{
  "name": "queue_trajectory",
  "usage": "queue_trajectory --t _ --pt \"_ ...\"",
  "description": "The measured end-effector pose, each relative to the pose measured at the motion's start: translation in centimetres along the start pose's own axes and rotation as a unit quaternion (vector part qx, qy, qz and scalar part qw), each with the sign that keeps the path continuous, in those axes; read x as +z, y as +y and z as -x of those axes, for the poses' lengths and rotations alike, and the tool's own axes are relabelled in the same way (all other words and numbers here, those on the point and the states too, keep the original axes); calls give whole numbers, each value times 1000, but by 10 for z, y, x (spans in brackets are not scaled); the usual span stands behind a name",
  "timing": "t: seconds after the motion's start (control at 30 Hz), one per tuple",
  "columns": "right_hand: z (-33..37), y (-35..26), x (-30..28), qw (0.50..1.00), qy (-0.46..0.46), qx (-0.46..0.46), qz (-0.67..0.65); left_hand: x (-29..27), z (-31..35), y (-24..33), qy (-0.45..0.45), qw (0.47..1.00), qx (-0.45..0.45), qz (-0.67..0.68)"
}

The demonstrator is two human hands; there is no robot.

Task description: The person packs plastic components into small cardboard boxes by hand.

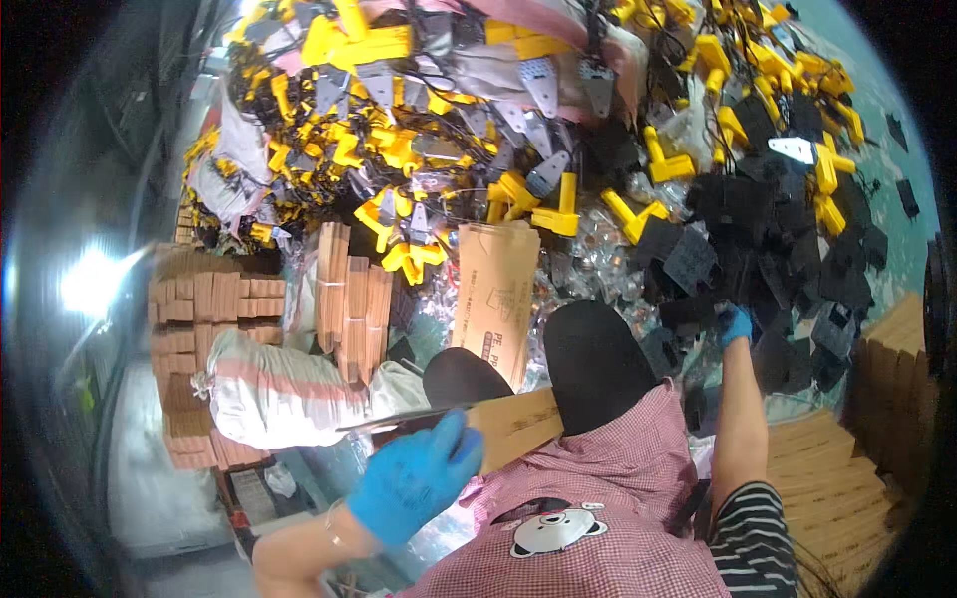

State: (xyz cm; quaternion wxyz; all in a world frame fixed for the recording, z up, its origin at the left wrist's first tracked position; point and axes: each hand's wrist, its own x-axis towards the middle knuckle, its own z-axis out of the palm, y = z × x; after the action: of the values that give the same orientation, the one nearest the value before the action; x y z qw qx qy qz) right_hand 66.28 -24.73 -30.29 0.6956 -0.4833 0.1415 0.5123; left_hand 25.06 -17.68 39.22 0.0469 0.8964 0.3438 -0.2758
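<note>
My left hand [414, 478], in a blue glove, is closed around one end of a narrow brown cardboard carton [518, 429] held across my lap. A dark, thin flat edge shows beside that hand; I cannot tell what it belongs to. My right hand [735, 325], also blue-gloved, reaches forward into a heap of black flat pieces [738, 214]. Its fingers are curled at the heap's near edge, and what they hold is hidden among the dark pieces. Between my knees lies a flat printed brown carton [493, 299].
Ahead are heaped yellow-handled tools [399, 149] with grey perforated plates and black cables. Small clear bags [588, 259] lie before my knees. On the left stand stacked cardboard [189, 344] and a white woven sack [279, 389]; flattened cartons [827, 488] are at the right.
</note>
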Motion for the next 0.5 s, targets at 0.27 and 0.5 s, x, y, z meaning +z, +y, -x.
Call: queue_trajectory --t 0.27,0.5 --pt "277 -101 132 980 -157 -123 1 23 56 -29 322 933 4 161" --pt "373 -144 210 833 -197 -394 335 56 56 -20 205 977 47 -15"
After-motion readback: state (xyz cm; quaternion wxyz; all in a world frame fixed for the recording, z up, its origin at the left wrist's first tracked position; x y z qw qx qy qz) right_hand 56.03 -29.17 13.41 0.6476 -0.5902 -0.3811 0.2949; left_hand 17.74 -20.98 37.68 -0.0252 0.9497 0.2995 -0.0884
